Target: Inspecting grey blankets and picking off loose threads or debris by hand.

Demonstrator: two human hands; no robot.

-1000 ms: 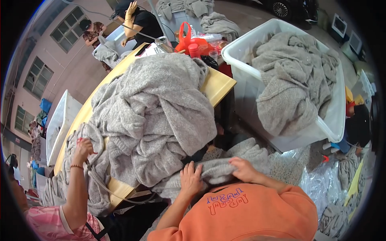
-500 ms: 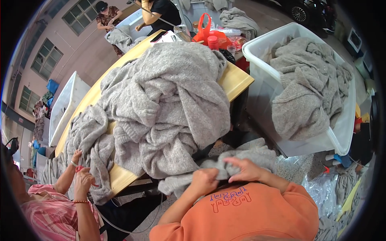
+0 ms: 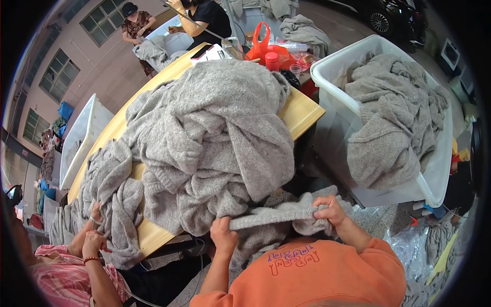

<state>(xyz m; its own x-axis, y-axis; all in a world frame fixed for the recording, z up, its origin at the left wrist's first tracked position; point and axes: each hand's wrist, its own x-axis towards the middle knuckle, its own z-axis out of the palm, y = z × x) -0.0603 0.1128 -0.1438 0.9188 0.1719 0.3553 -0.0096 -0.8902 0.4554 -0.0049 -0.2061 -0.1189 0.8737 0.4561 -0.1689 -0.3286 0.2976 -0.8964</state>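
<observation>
A grey knitted garment (image 3: 271,215) is stretched across my lap, its ribbed edge drawn almost straight between my hands. My left hand (image 3: 223,236) is closed around one end of that edge, just below the table's near side. At the other end, my right hand (image 3: 331,211) grips the bunched knit with its fingers wrapped over. Loose folds of the garment hang below the band. Right behind it, a big heap of grey knitwear (image 3: 215,117) covers most of the yellow wooden table (image 3: 303,112).
To my right stands a white plastic bin (image 3: 335,87) with grey knitwear inside. At the left, a co-worker's hands (image 3: 94,238) work at more knitwear. A red bag (image 3: 260,46), a red-lidded jar (image 3: 271,61) and a phone (image 3: 201,51) lie at the far end. Two people are beyond.
My hands have moved apart, the left going left and the right going right and slightly up. The right hand has closed on the garment, and its edge is now pulled out straight.
</observation>
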